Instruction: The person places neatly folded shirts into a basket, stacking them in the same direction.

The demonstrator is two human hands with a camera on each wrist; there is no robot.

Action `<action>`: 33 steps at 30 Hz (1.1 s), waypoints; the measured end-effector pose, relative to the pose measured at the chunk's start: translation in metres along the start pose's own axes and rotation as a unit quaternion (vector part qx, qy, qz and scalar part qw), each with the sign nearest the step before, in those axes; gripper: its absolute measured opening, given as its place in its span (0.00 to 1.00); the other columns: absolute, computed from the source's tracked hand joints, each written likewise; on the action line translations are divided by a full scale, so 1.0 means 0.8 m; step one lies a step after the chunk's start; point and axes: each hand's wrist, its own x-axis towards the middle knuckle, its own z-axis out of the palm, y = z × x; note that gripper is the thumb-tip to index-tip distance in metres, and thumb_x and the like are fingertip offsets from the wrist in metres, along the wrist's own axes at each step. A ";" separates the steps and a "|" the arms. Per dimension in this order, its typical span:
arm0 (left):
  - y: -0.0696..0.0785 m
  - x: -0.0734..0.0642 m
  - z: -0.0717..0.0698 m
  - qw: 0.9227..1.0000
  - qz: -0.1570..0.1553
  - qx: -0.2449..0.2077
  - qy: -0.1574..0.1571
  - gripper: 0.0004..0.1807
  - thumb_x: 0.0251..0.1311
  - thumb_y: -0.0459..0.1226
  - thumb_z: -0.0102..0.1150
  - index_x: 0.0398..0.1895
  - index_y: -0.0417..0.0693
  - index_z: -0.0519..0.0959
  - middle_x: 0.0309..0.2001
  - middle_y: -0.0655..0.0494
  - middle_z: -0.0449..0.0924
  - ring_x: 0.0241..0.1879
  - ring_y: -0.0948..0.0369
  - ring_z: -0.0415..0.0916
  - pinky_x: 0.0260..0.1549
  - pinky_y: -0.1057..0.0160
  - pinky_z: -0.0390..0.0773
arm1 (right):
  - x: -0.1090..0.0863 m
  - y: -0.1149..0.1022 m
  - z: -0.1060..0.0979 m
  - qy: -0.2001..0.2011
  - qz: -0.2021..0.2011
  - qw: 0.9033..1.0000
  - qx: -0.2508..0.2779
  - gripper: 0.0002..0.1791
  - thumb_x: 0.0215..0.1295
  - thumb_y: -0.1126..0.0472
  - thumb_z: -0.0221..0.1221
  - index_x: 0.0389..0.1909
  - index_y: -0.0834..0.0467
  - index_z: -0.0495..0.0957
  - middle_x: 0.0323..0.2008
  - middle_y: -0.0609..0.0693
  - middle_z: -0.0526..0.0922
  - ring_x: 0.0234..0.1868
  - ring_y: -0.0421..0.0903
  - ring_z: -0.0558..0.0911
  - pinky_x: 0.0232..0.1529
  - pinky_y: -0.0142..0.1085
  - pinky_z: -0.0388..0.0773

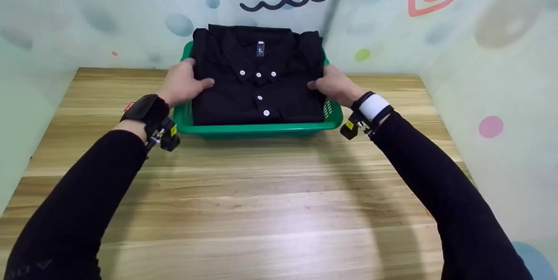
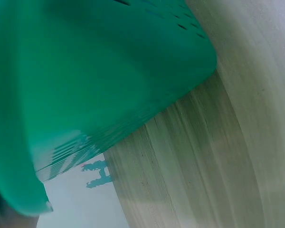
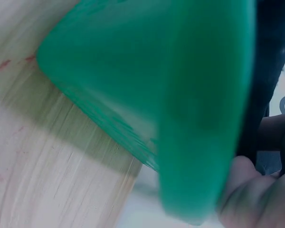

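Observation:
A folded black button-up shirt (image 1: pixel 287 101) with white buttons and a collar label lies face up in a green plastic basket (image 1: pixel 257 129). Its collar end rises over the basket's back rim. My left hand (image 1: pixel 181 83) grips the shirt's left side, thumb on top, the other fingers mostly hidden at the edge. On the opposite side my right hand (image 1: pixel 338 84) holds the shirt the same way. In the right wrist view, curled fingers (image 3: pixel 256 194) show beside the basket rim, close to the dark cloth. The left wrist view is mostly filled by the basket wall (image 2: pixel 95 71).
The basket stands at the back of a wood-grain table (image 1: pixel 253 201), close to a printed backdrop (image 1: pixel 370 18) with black lettering and a red heart. Side panels flank the table. Each wrist wears a strap with a small camera (image 1: pixel 170 140).

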 end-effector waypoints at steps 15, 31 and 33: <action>0.005 -0.006 -0.004 1.000 0.001 -0.009 0.002 0.39 0.68 0.43 0.57 0.70 0.24 0.54 0.65 0.26 0.61 0.64 0.40 0.62 0.62 0.46 0.63 | -0.002 0.003 -0.001 0.000 -0.025 0.997 0.079 0.23 0.71 0.70 0.54 0.63 0.68 0.61 0.55 0.58 0.70 0.49 0.50 0.75 0.48 0.35 0.75; 0.027 -0.055 0.003 0.995 -0.037 -0.092 0.002 0.36 0.71 0.42 0.49 0.70 0.32 0.46 0.66 0.25 0.57 0.66 0.43 0.58 0.64 0.48 0.59 | -0.052 0.004 0.000 0.032 -0.024 0.989 0.140 0.33 0.67 0.67 0.60 0.66 0.65 0.53 0.60 0.61 0.65 0.53 0.52 0.77 0.50 0.38 0.77; 0.031 -0.065 0.005 0.994 -0.043 -0.099 -0.001 0.35 0.71 0.41 0.48 0.70 0.33 0.44 0.65 0.24 0.59 0.64 0.43 0.59 0.62 0.48 0.60 | -0.058 0.006 -0.001 0.034 -0.026 0.990 0.135 0.34 0.68 0.66 0.59 0.68 0.65 0.52 0.58 0.62 0.66 0.51 0.52 0.77 0.51 0.39 0.77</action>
